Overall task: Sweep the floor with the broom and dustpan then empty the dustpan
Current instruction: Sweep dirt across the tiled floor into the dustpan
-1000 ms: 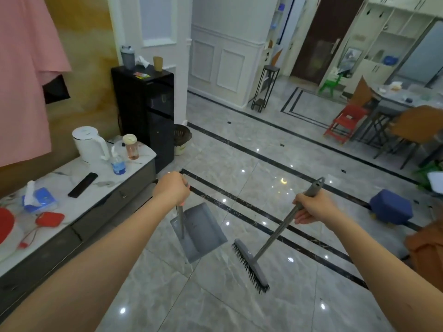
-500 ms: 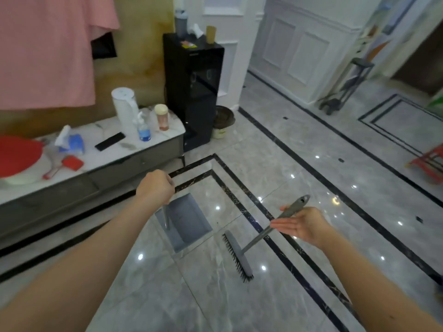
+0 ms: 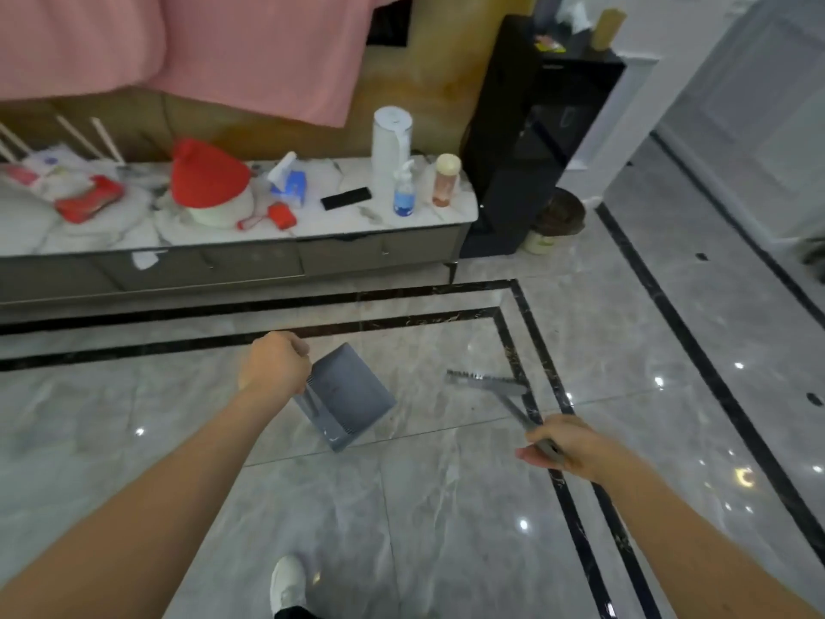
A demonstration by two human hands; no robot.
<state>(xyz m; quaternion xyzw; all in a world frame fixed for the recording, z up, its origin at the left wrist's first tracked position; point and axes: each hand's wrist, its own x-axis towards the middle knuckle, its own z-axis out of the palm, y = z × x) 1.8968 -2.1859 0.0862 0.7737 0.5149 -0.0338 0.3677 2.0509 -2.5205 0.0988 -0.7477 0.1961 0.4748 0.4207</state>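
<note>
far left on the marble-top cabinet (image 3: 312, 232) there's a red packet (image 3: 89, 199), then a red cloth draped over a white bowl (image 3: 210, 183), a blue tissue pack (image 3: 290, 184), a little red brush thing (image 3: 282, 215), a black remote (image 3: 346, 198), a white kettle (image 3: 392, 136), a clear pump bottle with a blue label (image 3: 404, 195) and an orange-ish bottle with a pale cap (image 3: 446, 180). a pink cloth (image 3: 250, 51) hangs on the wall above all that.

closer in, the left hand (image 3: 274, 364) is clenched round the handle of the grey dustpan (image 3: 350, 395). the pan hangs tilted over the grey tiled floor (image 3: 446, 507), just inside the black double border line. can't tell if its lower corner touches the tile.

at the bottom edge a white shoe (image 3: 288, 583) pokes in.

right of the dustpan is the broom (image 3: 486, 382), head blurry, sitting low by the corner of the black border, bristles pointing away from the camera. its handle runs back down to the right hand (image 3: 560, 446), which is wrapped around it, palm side turned up-ish with fingers curled under the stick.

further back right there's a black cabinet (image 3: 535, 140) with a tan cup (image 3: 606, 29) on top, and a dark-lidded small bin (image 3: 558, 218) on the floor beside it.
</note>
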